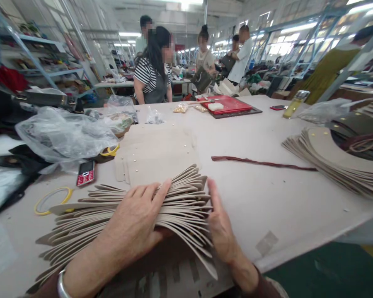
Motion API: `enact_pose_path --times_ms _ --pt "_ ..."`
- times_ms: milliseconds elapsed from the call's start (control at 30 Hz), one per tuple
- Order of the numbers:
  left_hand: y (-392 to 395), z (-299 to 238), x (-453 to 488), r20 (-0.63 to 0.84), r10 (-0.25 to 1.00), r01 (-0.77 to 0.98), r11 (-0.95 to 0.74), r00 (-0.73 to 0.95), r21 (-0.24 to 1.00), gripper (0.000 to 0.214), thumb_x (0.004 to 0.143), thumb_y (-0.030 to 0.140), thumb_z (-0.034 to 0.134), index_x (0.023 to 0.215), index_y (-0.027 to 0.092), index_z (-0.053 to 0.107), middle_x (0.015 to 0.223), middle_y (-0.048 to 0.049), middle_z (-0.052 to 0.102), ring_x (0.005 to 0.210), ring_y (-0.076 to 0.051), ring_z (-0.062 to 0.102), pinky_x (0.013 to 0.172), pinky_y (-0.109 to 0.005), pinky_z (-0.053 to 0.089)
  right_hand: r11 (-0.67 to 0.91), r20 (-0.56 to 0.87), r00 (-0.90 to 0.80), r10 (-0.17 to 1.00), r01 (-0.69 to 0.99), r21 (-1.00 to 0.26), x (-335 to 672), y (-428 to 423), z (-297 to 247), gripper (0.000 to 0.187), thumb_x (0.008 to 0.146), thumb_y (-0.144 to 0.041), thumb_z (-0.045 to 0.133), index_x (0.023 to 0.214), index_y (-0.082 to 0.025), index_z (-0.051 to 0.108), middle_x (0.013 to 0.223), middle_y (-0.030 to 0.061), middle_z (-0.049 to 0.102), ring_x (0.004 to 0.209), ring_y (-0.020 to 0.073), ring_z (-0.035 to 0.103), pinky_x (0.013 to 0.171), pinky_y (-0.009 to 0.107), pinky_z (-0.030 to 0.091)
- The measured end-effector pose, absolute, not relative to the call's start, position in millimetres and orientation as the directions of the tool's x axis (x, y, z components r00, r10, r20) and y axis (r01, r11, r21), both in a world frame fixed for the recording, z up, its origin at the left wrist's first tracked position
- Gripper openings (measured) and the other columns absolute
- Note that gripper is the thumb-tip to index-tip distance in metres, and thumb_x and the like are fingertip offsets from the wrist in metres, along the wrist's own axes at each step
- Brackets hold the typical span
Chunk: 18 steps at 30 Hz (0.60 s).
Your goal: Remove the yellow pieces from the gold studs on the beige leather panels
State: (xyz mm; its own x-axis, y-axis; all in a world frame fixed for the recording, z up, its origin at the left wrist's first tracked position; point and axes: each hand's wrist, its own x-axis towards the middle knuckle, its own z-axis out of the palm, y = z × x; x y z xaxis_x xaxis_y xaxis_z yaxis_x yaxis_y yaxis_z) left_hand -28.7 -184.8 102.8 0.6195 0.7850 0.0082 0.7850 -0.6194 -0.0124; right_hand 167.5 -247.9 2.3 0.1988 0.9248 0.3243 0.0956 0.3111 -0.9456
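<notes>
A thick stack of beige, leather-like panels (186, 207) stands on edge before me, its sheets fanned apart at both ends. My left hand (139, 215) is wrapped over the middle of the stack, fingers on the far side and thumb on the near side. Against the stack's right ends rests my right hand (219, 223), palm turned inward and fingers stretched upward. Just beyond lie several flat beige panels (161, 149) with small metal studs. The inner faces of the held panels are mostly hidden.
A red keypad phone (86, 173), a yellow tape roll (53, 200) and plastic bags (68, 132) are at left. A dark brown strip (264, 163) crosses the table (298, 198) toward a bundle of curved panels (345, 165). Farther back are a red board (228, 104), a bottle (295, 104) and several people.
</notes>
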Motion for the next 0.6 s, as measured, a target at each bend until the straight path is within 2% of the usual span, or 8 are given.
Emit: enact_pose_path --times_ms 67,200,267,300,433,467,533,600 --pt "-185 100 -28 0.032 0.782 0.782 -0.623 0.623 -0.019 0.081 0.073 0.031 0.059 0.146 0.015 0.029 0.133 -0.0139 0.052 0.116 -0.030 0.049 0.102 -0.044 0.037 0.284 0.286 0.126 0.950 0.033 -0.958 170 -240 2 0.078 0.094 -0.063 0.035 0.154 -0.020 0.011 0.161 0.0048 0.014 0.146 0.0254 0.015 0.119 0.046 0.018" --pt "-184 97 -30 0.048 0.770 0.771 -0.637 0.637 -0.017 0.079 0.073 0.032 0.060 0.145 0.015 0.033 0.133 -0.0134 0.053 0.116 -0.030 0.050 0.103 -0.044 0.037 0.325 0.312 0.293 0.904 0.003 -0.946 196 -209 4 0.068 0.097 -0.063 0.022 0.154 -0.028 0.010 0.161 -0.0013 0.009 0.147 0.0192 0.009 0.120 0.045 0.012" --pt "-185 97 -30 0.053 0.769 0.770 -0.637 0.637 -0.022 0.079 0.072 0.029 0.059 0.145 0.015 0.033 0.132 -0.0130 0.054 0.116 -0.029 0.050 0.103 -0.044 0.037 0.278 0.254 0.300 0.919 -0.039 -0.960 209 -191 8 0.069 0.096 -0.065 0.017 0.153 -0.027 0.013 0.161 -0.0004 0.011 0.147 0.0178 0.009 0.120 0.044 0.011" --pt "-185 97 -30 0.058 0.771 0.773 -0.634 0.634 -0.026 0.080 0.070 0.028 0.058 0.145 0.015 0.033 0.132 -0.0129 0.054 0.116 -0.029 0.050 0.103 -0.043 0.037 0.244 0.223 0.268 0.937 -0.045 -0.969 212 -183 10 0.072 0.095 -0.067 0.019 0.153 -0.026 0.015 0.161 0.0011 0.013 0.147 0.0181 0.011 0.120 0.044 0.010" --pt "-185 95 -30 0.070 0.778 0.781 -0.624 0.624 -0.031 0.081 0.066 0.022 0.056 0.144 0.016 0.035 0.134 -0.0115 0.053 0.118 -0.028 0.050 0.103 -0.042 0.038 0.171 0.172 -0.036 0.984 -0.033 -0.985 207 -163 18 0.079 0.089 -0.071 0.035 0.150 -0.021 0.029 0.157 0.0067 0.027 0.144 0.0220 0.023 0.120 0.042 0.013" --pt "-184 94 -31 0.073 0.777 0.780 -0.625 0.625 -0.032 0.081 0.066 0.021 0.056 0.145 0.016 0.035 0.135 -0.0110 0.053 0.118 -0.028 0.050 0.103 -0.042 0.038 0.184 0.187 -0.033 0.982 -0.072 -0.980 203 -159 18 0.080 0.089 -0.072 0.033 0.150 -0.021 0.028 0.156 0.0073 0.028 0.144 0.0221 0.024 0.120 0.043 0.014" --pt "-184 93 -32 0.081 0.776 0.780 -0.625 0.626 -0.036 0.083 0.066 0.021 0.056 0.145 0.017 0.033 0.136 -0.0105 0.052 0.119 -0.028 0.049 0.104 -0.042 0.037 0.224 0.214 0.078 0.974 -0.158 -0.962 195 -151 18 0.082 0.090 -0.074 0.026 0.152 -0.020 0.023 0.158 0.0070 0.023 0.145 0.0211 0.021 0.120 0.043 0.013" --pt "-183 92 -32 0.087 0.776 0.781 -0.623 0.624 -0.046 0.084 0.065 0.021 0.057 0.145 0.017 0.033 0.135 -0.0110 0.053 0.119 -0.029 0.050 0.104 -0.043 0.038 0.229 0.214 0.105 0.971 -0.161 -0.960 188 -144 18 0.083 0.089 -0.074 0.029 0.152 -0.021 0.021 0.159 0.0061 0.020 0.146 0.0207 0.016 0.120 0.043 0.011"
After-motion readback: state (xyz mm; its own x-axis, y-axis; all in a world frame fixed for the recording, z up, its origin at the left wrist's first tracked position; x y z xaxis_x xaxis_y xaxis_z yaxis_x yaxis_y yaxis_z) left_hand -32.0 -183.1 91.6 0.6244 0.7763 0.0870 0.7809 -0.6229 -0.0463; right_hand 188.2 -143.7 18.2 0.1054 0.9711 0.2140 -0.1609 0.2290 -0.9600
